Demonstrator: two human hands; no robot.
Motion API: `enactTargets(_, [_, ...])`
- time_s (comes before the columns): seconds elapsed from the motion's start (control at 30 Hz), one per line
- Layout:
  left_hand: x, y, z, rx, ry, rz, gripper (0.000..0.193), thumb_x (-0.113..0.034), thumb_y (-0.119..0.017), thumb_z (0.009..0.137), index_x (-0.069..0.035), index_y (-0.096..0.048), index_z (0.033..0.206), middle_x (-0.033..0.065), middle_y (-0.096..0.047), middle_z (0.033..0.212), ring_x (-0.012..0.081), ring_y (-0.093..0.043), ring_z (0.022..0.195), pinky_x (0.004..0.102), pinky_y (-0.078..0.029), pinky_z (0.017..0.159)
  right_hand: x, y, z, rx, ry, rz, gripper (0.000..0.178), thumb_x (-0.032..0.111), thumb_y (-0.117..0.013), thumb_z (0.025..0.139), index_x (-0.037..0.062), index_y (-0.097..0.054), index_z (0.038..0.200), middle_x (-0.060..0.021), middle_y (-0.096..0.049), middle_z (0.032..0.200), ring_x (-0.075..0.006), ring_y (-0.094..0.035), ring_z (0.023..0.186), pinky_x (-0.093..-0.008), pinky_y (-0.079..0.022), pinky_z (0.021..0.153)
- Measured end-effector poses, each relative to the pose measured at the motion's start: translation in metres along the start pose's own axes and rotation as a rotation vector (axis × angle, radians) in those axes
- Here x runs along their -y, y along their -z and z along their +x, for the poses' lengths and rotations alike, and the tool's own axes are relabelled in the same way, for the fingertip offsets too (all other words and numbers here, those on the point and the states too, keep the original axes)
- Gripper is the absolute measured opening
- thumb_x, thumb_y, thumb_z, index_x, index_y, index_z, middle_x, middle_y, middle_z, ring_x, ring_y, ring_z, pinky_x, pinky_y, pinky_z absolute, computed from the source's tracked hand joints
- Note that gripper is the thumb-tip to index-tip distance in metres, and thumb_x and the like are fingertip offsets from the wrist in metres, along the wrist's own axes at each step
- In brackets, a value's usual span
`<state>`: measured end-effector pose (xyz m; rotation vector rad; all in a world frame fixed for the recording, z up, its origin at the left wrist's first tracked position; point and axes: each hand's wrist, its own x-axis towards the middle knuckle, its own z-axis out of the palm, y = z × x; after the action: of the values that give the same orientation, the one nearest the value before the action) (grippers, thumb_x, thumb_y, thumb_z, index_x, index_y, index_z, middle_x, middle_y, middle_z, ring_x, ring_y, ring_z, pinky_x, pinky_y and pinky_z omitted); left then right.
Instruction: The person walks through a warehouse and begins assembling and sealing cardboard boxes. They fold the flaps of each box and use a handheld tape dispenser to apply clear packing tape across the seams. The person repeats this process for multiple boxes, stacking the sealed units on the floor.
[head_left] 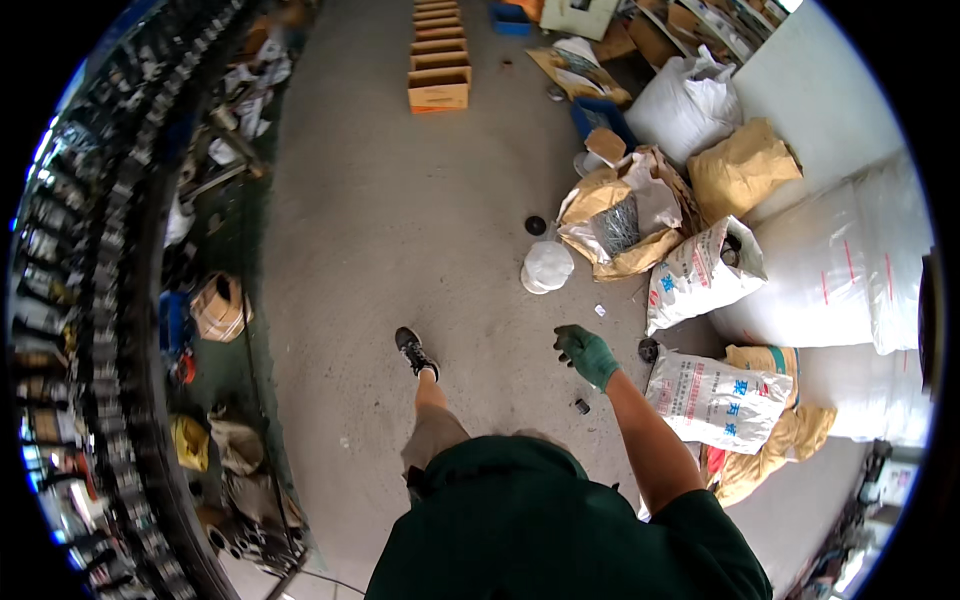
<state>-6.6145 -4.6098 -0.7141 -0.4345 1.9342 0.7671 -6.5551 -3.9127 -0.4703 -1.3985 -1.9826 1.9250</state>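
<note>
My right hand [585,355], in a green glove with dark fingertips, hangs over the grey concrete floor [380,200]. Its fingers are loosely bent and partly apart, and nothing shows in them. Ahead of it stands a white tub [547,267] that looks covered with plastic. A small dark piece [582,406] lies on the floor below the glove. To the right of the hand sits a dark round object [648,350] beside a printed white sack [718,400]. My left hand is out of the picture.
An opened paper sack [620,222] holds grey metal pieces. Behind it are a bulging white sack [690,105] and a brown sack [745,170]. Plastic-wrapped bales [815,265] line the right. A row of cardboard boxes [438,92] stands ahead; a long machine [110,300] runs along the left.
</note>
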Motion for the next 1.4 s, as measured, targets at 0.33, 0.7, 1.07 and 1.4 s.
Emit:
enactTargets(0.33, [-0.604, 0.208, 0.185, 0.122, -0.194, -0.434, 0.049, -0.059, -0.039, 0.101, -0.017, -0.058, 0.116, 0.0081, -0.066, 0.104, 0.0299, -0.066, 0.082, 0.0462, -0.055, 0.072, -0.069, -0.024, 0.048, -0.053, -0.820, -0.153, 0.034, 0.035, -0.059, 0.095, 0.0068, -0.064, 0.115, -0.0105, -0.069, 0.092, -0.0227, -0.068, 0.069, -0.0374, -0.054, 0.059])
enactTargets(0.7, [-0.834, 0.193, 0.225, 0.175, -0.061, -0.263, 0.054, -0.057, -0.043, 0.101, -0.012, -0.057, 0.128, 0.0114, -0.068, 0.102, 0.0303, -0.068, 0.084, 0.0472, -0.057, 0.073, 0.089, 0.014, 0.252, -0.335, -0.605, 0.118, 0.035, 0.032, -0.055, 0.097, 0.0073, -0.063, 0.120, -0.0075, -0.070, 0.094, -0.0181, -0.068, 0.076, -0.0313, -0.053, 0.065])
enactTargets(1.07, [-0.981, 0.093, 0.314, 0.297, -0.037, 0.117, 0.054, -0.053, -0.043, 0.103, -0.006, -0.056, 0.125, 0.0126, -0.069, 0.111, 0.0274, -0.068, 0.091, 0.0415, -0.055, 0.078, 0.177, 0.020, 0.257, -0.507, -0.610, 0.144, 0.033, 0.028, -0.058, 0.099, 0.0049, -0.061, 0.123, -0.0038, -0.068, 0.096, -0.0130, -0.063, 0.075, -0.0281, -0.051, 0.066])
enactTargets(1.4, [-1.019, 0.122, 0.353, 0.115, -0.063, 0.010, 0.052, -0.056, -0.047, 0.099, -0.011, -0.058, 0.122, 0.0117, -0.068, 0.106, 0.0277, -0.066, 0.085, 0.0461, -0.053, 0.073, 0.188, 0.063, 0.310, -0.560, -0.613, 0.116, 0.029, 0.025, -0.057, 0.098, 0.0047, -0.065, 0.117, -0.0062, -0.069, 0.092, -0.0160, -0.065, 0.070, -0.0298, -0.052, 0.063])
